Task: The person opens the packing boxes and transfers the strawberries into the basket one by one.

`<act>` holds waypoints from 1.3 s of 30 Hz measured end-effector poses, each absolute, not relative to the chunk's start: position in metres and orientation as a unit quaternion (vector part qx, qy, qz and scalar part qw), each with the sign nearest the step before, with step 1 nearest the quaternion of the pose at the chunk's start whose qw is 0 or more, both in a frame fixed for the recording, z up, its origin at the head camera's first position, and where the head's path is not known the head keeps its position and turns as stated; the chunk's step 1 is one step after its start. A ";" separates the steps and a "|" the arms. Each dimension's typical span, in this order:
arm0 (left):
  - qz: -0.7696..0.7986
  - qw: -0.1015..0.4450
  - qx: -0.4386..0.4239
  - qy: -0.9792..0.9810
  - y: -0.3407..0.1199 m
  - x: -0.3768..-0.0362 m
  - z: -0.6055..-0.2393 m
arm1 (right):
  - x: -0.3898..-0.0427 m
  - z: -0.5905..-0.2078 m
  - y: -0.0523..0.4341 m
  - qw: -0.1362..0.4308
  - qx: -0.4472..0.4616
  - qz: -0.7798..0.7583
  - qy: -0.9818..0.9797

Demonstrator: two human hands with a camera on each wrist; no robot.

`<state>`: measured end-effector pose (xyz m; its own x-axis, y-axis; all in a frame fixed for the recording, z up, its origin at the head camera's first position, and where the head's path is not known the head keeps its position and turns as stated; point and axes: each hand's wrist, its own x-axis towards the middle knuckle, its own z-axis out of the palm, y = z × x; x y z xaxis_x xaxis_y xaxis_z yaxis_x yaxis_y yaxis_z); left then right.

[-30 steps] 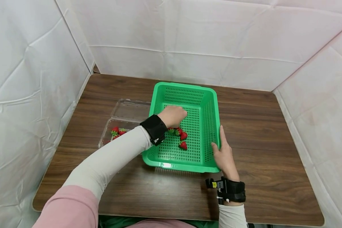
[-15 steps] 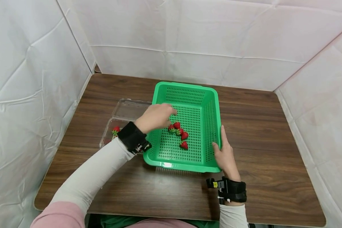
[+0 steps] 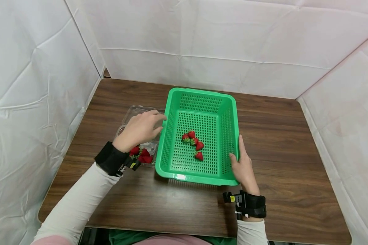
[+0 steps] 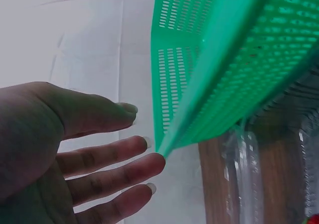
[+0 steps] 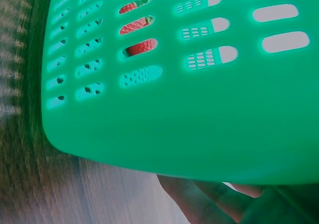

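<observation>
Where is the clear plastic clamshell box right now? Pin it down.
In the head view the clear plastic clamshell box lies open on the wooden table, against the left side of the green basket, under the left hand.

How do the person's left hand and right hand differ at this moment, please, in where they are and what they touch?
The left hand hovers over the clear plastic punnet beside the green basket, fingers spread and holding nothing, while the right hand rests flat against the basket's right wall. The left hand is nearest the strawberries in the punnet; the right hand is nearer the strawberries in the basket. Both wear black wrist bands.
</observation>
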<state>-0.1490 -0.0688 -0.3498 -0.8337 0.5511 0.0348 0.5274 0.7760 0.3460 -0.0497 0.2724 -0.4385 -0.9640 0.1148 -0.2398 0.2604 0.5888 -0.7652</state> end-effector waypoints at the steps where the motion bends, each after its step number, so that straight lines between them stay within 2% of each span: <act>1: 0.176 0.038 0.284 0.942 -0.071 -0.148 -0.351 | -0.050 -0.439 0.273 0.083 0.105 -0.441 0.887; 16: 0.128 0.178 0.257 0.941 -0.095 -0.149 -0.389 | -0.050 -0.438 0.272 0.081 0.106 -0.443 0.886; 24: 0.112 0.219 0.263 0.933 -0.104 -0.150 -0.411 | -0.049 -0.438 0.273 0.081 0.102 -0.442 0.888; 39: 0.101 0.263 0.260 0.924 -0.102 -0.154 -0.419 | -0.050 -0.439 0.273 0.081 0.106 -0.446 0.885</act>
